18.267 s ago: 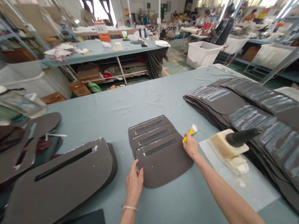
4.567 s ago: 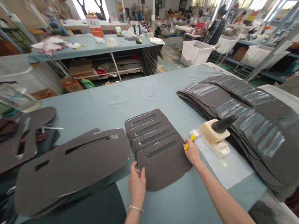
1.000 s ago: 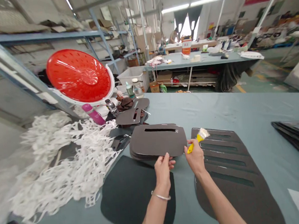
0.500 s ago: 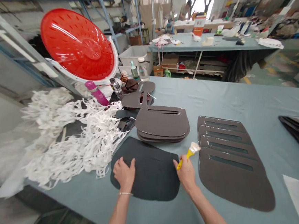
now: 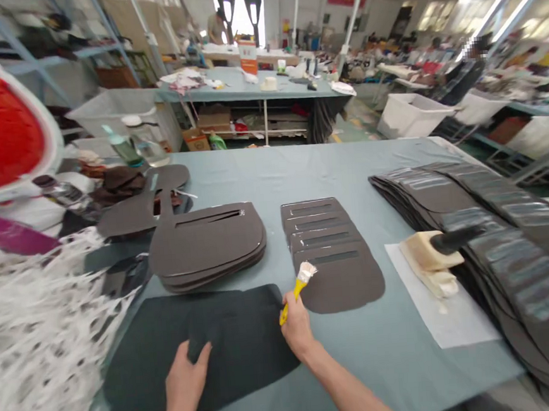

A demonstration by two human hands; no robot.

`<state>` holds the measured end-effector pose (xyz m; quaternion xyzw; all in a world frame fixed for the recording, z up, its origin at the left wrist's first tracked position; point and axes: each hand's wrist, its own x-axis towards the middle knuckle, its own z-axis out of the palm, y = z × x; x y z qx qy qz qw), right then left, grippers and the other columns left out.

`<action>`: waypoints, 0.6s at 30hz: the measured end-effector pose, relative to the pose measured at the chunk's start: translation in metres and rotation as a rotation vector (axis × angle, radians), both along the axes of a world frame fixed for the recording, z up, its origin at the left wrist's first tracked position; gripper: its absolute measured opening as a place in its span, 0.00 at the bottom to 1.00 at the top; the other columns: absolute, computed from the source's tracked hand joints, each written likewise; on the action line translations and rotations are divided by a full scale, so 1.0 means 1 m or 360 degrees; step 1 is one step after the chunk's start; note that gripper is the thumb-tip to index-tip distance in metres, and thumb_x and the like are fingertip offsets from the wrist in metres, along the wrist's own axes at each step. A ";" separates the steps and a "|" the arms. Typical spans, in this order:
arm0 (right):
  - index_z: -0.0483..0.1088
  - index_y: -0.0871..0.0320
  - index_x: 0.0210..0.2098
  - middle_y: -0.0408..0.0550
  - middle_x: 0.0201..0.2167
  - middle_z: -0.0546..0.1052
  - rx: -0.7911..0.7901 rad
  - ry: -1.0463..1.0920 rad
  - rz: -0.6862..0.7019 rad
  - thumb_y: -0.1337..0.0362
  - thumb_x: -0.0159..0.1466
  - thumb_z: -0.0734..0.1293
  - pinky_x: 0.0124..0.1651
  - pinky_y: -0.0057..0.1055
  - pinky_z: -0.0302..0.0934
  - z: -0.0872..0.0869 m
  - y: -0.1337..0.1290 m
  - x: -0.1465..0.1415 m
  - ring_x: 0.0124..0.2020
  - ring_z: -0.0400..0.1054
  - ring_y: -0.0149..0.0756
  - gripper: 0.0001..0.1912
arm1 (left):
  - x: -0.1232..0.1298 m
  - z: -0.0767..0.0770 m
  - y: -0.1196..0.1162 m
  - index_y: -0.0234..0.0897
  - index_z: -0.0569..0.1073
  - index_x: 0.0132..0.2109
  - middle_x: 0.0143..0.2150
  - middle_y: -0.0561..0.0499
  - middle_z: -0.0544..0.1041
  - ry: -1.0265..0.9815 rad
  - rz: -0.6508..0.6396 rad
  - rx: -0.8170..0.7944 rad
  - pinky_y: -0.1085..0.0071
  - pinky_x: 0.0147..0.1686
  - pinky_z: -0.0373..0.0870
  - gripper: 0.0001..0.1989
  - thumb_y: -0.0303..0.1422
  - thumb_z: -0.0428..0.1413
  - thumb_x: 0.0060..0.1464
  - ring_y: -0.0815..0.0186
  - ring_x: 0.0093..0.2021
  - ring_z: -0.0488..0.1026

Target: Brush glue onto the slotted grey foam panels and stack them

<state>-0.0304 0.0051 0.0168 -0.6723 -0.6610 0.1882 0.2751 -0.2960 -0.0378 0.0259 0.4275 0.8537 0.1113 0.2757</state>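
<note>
My left hand (image 5: 186,380) rests on a black, rounded panel (image 5: 238,341), its thumb and index finger apart. At the panel's upper right corner, my right hand (image 5: 297,324) is closed round the yellow handle of a paintbrush (image 5: 298,292). White paste coats the bristles, which point up and away from me. Just beyond the brush lie several overlapping grey-brown panels (image 5: 342,282), fanned out so that their slots show. A neat stack of similar slotted panels (image 5: 206,249) sits behind the black one.
Tangled white strips (image 5: 43,344) cover the left side. On white paper (image 5: 435,319) at right lies a cream block with a black handle (image 5: 430,253), beside stacked dark panels (image 5: 520,256). Bottles (image 5: 143,140) and a red basket (image 5: 2,125) stand at far left. A person (image 5: 468,70) is in the background.
The view has swung to the right, bringing the cream block and the stacked panels at right into sight. My right hand still grips the paintbrush; my left is still on the black panel.
</note>
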 end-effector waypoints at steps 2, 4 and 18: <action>0.58 0.52 0.38 0.47 0.34 0.65 0.0080 -0.0061 -0.0117 0.77 0.52 0.56 0.30 0.28 0.54 0.004 -0.001 0.048 0.29 0.63 0.37 0.17 | 0.041 -0.001 0.007 0.39 0.66 0.49 0.36 0.47 0.77 -0.0213 -0.0136 0.0087 0.64 0.38 0.69 0.22 0.47 0.49 0.51 0.56 0.37 0.75; 0.58 0.53 0.38 0.49 0.35 0.65 0.0088 -0.0182 -0.0268 0.76 0.53 0.56 0.31 0.29 0.55 0.008 -0.001 0.101 0.30 0.63 0.37 0.15 | 0.088 -0.004 0.014 0.40 0.66 0.49 0.41 0.46 0.77 -0.0405 -0.0271 0.0172 0.63 0.41 0.69 0.21 0.46 0.49 0.51 0.56 0.41 0.75; 0.60 0.58 0.41 0.50 0.40 0.65 -0.0183 -0.0632 -0.0515 0.79 0.55 0.56 0.31 0.26 0.54 0.001 0.015 0.283 0.31 0.62 0.32 0.17 | 0.273 -0.024 0.048 0.33 0.57 0.56 0.51 0.41 0.66 -0.0467 -0.0644 0.0734 0.60 0.53 0.64 0.23 0.32 0.49 0.53 0.59 0.53 0.65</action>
